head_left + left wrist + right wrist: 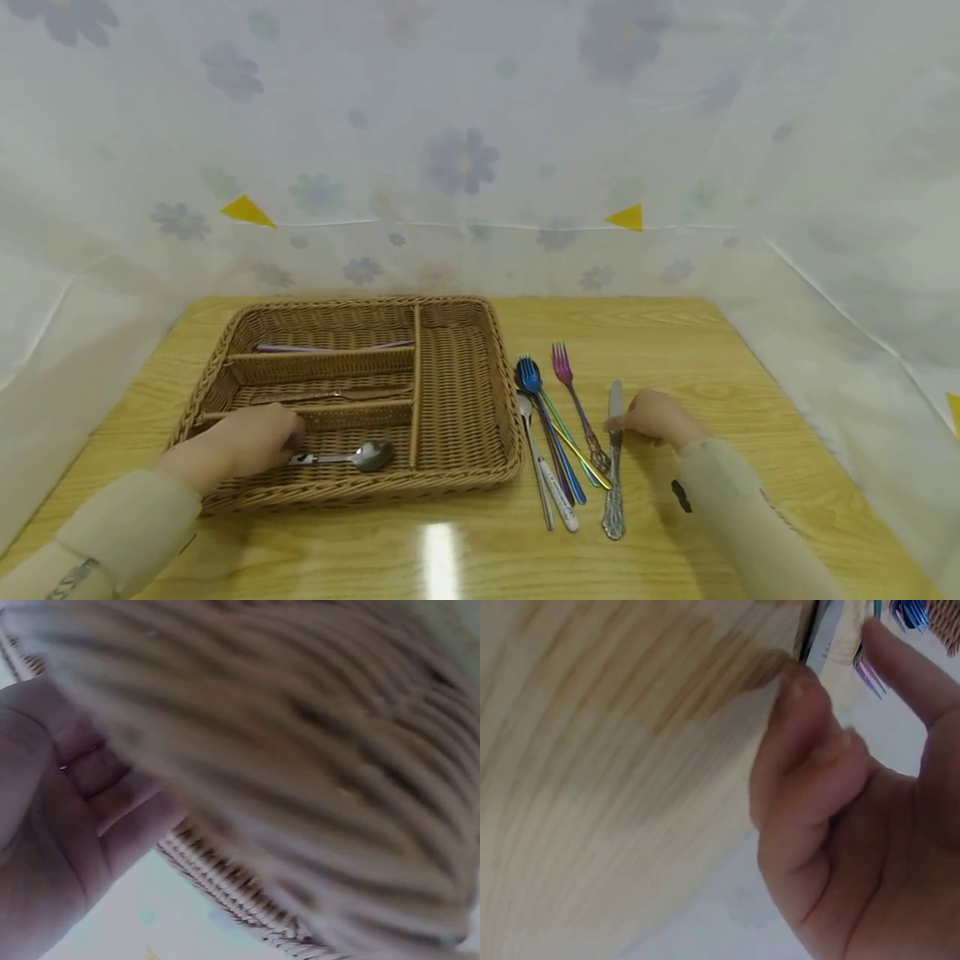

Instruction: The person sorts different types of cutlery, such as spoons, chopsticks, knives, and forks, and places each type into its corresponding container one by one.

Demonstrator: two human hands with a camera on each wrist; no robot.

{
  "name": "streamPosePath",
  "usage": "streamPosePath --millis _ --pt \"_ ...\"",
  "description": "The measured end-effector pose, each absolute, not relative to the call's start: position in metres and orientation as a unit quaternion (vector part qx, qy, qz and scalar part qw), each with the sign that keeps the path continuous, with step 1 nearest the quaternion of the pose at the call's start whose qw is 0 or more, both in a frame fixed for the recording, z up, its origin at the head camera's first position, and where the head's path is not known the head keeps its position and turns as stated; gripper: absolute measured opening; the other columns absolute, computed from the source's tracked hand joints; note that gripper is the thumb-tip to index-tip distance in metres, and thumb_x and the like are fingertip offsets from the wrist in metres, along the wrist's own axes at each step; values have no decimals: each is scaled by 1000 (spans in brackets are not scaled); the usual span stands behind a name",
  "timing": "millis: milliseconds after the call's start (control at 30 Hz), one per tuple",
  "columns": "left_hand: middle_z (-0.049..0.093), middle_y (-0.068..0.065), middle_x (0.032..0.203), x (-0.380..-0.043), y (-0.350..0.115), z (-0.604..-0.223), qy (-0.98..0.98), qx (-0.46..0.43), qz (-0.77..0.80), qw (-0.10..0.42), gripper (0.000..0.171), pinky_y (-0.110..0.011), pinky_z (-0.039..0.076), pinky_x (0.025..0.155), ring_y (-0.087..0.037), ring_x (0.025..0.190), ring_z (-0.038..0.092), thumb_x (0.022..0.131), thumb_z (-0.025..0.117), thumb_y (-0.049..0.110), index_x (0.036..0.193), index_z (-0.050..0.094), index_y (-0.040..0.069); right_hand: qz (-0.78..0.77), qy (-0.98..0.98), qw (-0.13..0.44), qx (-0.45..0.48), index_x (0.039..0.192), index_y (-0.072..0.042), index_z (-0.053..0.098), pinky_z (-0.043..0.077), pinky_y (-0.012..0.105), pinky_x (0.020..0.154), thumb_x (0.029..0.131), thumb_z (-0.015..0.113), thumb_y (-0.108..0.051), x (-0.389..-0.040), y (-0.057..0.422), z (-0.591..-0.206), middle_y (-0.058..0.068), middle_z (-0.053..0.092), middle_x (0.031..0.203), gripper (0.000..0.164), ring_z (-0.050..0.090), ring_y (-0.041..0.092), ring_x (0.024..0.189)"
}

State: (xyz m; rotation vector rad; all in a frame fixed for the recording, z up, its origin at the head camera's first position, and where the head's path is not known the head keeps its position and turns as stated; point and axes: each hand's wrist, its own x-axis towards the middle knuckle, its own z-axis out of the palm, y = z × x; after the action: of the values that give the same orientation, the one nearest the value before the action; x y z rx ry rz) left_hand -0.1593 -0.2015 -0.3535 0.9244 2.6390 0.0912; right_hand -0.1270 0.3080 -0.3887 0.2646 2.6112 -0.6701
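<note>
My left hand (251, 437) reaches into the front left compartment of the wicker cutlery basket (465, 479), its fingers at the handle of a metal spoon (372, 455). The bowl points right, and the handle's end is hidden under the hand. In the left wrist view the basket's wall hides the fingertips. On the table to the right, my right hand (660, 419) pinches a silver table knife (614, 483) between thumb and fingers near the middle. The knife's blade points away and its ornate handle points toward me.
Left of the knife lie a purple fork (570, 383), a blue fork (531, 379), a white patterned handle (562, 504) and several other pieces, overlapping. A purple utensil (288, 347) lies in the back compartment, a knife (375, 392) in the middle one. A flowered curtain (465, 108) surrounds the table.
</note>
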Motion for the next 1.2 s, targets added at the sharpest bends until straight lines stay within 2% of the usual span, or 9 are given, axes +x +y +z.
streamPosePath --millis 67,167,267,367,500,700,967,1200 --pt "59 6 70 -161 -196 -350 930 334 38 150 8 -25 39 50 -6 57 48 85 66 8 80 66 14 -237 938 229 103 49 -16 45 29 17 42 83 68 -28 -126 306 -387 -6 37 44 43 28 5 41" --pt "66 4 78 -163 -189 -345 930 347 46 112 6 -26 46 53 -8 63 56 87 63 11 88 69 13 -246 933 232 126 57 -9 55 34 16 42 82 68 -20 -126 305 -385 -3 44 48 31 35 6 42" --pt "70 1 87 -163 -184 -343 929 356 52 83 10 -30 53 59 -12 72 64 87 64 13 95 71 13 -251 933 217 135 64 -4 57 38 19 44 82 67 -15 -128 306 -384 0 47 50 23 40 8 43" --pt "70 2 88 -163 -181 -342 928 363 57 68 10 -31 54 61 -13 74 65 87 65 13 94 71 14 -248 935 212 140 61 -5 55 37 21 44 81 66 -14 -133 306 -385 -1 44 47 24 38 9 42" --pt "70 2 87 -163 -178 -341 926 366 60 65 9 -29 53 60 -10 71 64 86 65 13 93 70 14 -267 927 209 158 61 -5 55 38 22 46 80 66 -14 -137 306 -387 -1 45 47 24 40 9 44" --pt "70 2 86 -162 -177 -340 924 372 64 59 9 -28 52 59 -9 68 63 87 65 12 93 70 12 -291 920 193 178 71 2 61 45 24 48 79 67 -14 -137 303 -387 3 52 55 19 47 12 49" --pt "69 1 87 -160 -173 -338 922 377 66 58 11 -30 53 62 -10 71 64 87 64 14 96 70 12 -325 907 178 200 77 5 59 50 25 50 78 67 -13 -141 302 -391 4 53 57 19 51 12 50" --pt "69 1 86 -160 -171 -338 920 381 67 56 11 -29 52 60 -9 70 62 88 64 13 96 70 12 -350 899 162 209 84 9 60 53 27 51 78 65 -10 -138 308 -396 8 57 65 20 55 14 53"
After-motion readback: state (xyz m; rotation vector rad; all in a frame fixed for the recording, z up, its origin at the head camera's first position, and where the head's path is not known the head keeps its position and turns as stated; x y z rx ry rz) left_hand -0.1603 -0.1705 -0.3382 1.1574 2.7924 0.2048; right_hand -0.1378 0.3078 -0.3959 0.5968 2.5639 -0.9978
